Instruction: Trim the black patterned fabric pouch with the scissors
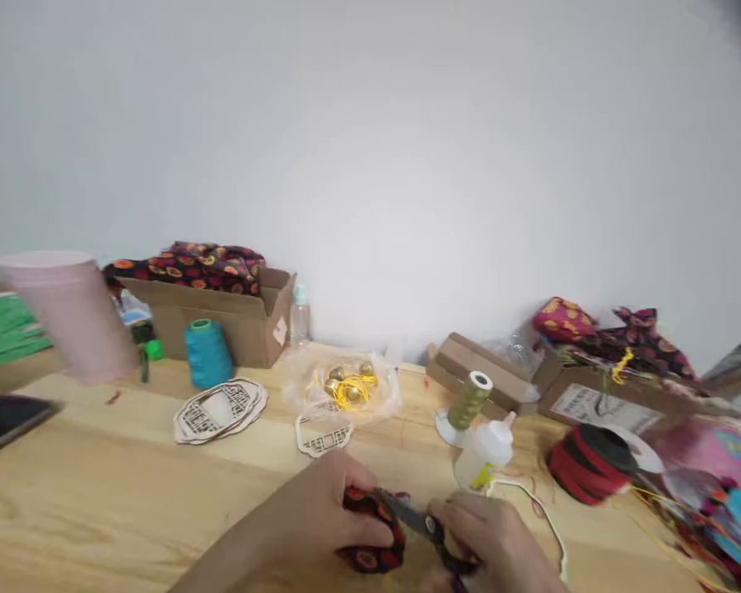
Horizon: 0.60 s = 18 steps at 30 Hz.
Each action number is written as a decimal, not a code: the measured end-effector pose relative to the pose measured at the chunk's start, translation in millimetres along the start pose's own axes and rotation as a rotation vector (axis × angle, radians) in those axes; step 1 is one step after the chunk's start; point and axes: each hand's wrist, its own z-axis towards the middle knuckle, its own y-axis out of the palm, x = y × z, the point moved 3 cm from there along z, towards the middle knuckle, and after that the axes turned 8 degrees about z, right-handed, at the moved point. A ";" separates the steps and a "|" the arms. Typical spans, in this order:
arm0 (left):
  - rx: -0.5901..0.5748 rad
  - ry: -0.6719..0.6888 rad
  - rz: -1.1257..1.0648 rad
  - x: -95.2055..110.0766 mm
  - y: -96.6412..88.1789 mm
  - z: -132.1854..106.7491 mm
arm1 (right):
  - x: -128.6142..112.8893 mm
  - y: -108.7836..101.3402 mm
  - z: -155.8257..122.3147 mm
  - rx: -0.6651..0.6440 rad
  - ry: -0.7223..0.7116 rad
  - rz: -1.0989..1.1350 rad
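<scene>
Low in the middle, my left hand (330,506) is closed around a small piece of dark patterned fabric (376,558) with red and orange motifs. My right hand (487,535) grips a pair of scissors (417,519) by dark handles. Their blades point left and lie against the fabric's upper right edge; whether they are cutting into it I cannot tell. Beyond my left hand is a thin openwork wooden frame (324,430). A white glue bottle (487,453) stands just past my right hand, with a pale curved strip (547,515) beside it.
A teal thread cone (207,354) stands left of centre behind stacked wooden cutouts (219,410). Bells with yellow cord (351,385) lie on a plastic bag. An olive thread spool (469,401), a red ribbon roll (589,465) and boxes of fabric (605,403) occupy the right. A pink canister (67,317) stands left.
</scene>
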 end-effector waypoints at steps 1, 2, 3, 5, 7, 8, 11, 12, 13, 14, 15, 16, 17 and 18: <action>0.006 0.002 -0.006 -0.2 -0.4 0.5 | 0.1 -0.7 0.1 0.008 0.037 0.013; 0.012 0.005 -0.012 -0.5 -0.8 1.0 | 0.3 -1.4 -0.3 0.021 0.069 0.031; 0.017 0.008 -0.019 -0.8 -1.1 1.4 | 0.9 -2.3 -1.3 0.039 0.097 0.055; 0.023 0.014 -0.037 -1.6 -2.0 2.0 | 3.8 -3.9 -5.9 0.095 0.145 0.119; 0.025 0.025 -0.051 -2.1 -3.1 2.3 | 8.6 -4.5 -13.1 0.165 0.169 0.207; 0.026 0.030 -0.053 -2.1 -3.8 2.5 | 11.6 -4.1 -17.0 0.202 0.178 0.264; 0.032 0.054 -0.064 0.0 -6.2 2.7 | 21.3 0.7 -25.9 0.277 0.254 0.465; 0.032 0.062 -0.066 1.3 -6.8 2.7 | 23.9 3.4 -27.3 0.276 0.290 0.540; 0.031 0.068 -0.072 2.7 -7.2 2.7 | 25.7 6.5 -28.0 0.256 0.325 0.617; 0.029 0.072 -0.082 4.1 -7.5 2.5 | 26.5 9.7 -28.4 0.225 0.354 0.693; 0.030 0.074 -0.098 5.5 -7.7 2.2 | 26.6 12.6 -28.9 0.197 0.377 0.762; 0.034 0.071 -0.116 6.6 -7.9 1.7 | 26.1 14.7 -29.9 0.181 0.395 0.821; 0.039 0.066 -0.135 7.5 -7.9 1.3 | 25.1 16.1 -31.7 0.181 0.411 0.869; 0.047 0.062 -0.149 8.3 -8.0 0.8 | 23.8 16.8 -34.3 0.195 0.425 0.905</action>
